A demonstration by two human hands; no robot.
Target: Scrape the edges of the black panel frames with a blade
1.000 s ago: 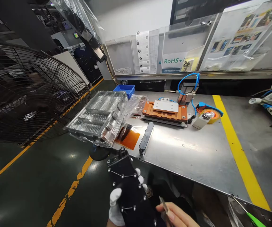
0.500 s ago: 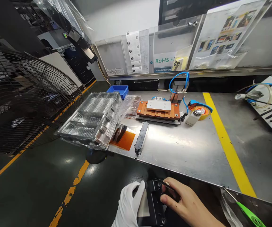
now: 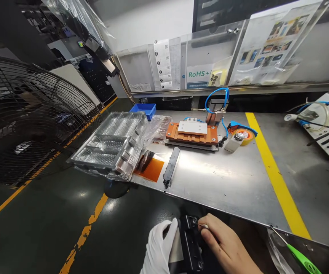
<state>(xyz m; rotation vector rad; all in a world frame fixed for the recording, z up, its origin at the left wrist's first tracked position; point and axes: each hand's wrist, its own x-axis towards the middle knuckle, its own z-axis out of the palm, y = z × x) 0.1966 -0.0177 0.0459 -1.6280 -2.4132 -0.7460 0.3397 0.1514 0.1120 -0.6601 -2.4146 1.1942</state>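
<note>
My left hand, in a white glove, is closed around a black plastic housing with a pale grey panel on its near side, held below the bench edge. My bare right hand is at the housing's upper right, thumb and forefinger pinched on a thin tool with a small white part. Its tip touches or nearly touches the housing's corner; which of these I cannot tell. The lower ends of hand and housing are cut off by the frame.
Near the bench's left end are clear plastic trays, an orange film sheet and a long dark grey part. Behind stand an orange press fixture and a tape roll. A green-handled tool lies lower right; a large fan is left.
My right hand has shifted its pinch, and the thin tool now reaches the housing's upper corner differently. The housing and my left hand have moved slightly right.
</note>
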